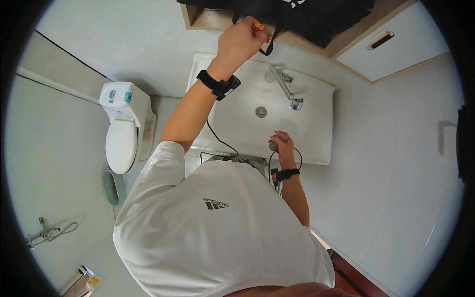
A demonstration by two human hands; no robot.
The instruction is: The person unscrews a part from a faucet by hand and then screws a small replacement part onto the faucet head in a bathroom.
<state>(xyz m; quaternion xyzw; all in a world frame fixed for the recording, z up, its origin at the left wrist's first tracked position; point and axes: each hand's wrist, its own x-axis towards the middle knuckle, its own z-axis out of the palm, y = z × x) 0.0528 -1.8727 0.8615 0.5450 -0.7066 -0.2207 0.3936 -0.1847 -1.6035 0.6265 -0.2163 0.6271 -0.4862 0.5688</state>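
Observation:
My left hand (243,39) is raised beyond the back edge of the white washbasin (237,130), by the strap of a black bag (308,18). Its fingers are closed on a small yellow and red item (259,26), too small and covered to name. Low over the basin's near right part, my right hand (284,144) grips a lumpy brown object (277,142), partly hidden by the fingers. A metal faucet (284,83) stands at the back right of the basin, and the round drain (261,111) shows between the two hands.
The bag lies over a wooden-edged shelf (207,19), beside a white cabinet door (393,48). To the left are a toilet (121,144) and a green bin (114,187). Wrist straps are on both arms, and a black cable (222,142) crosses the basin's near edge.

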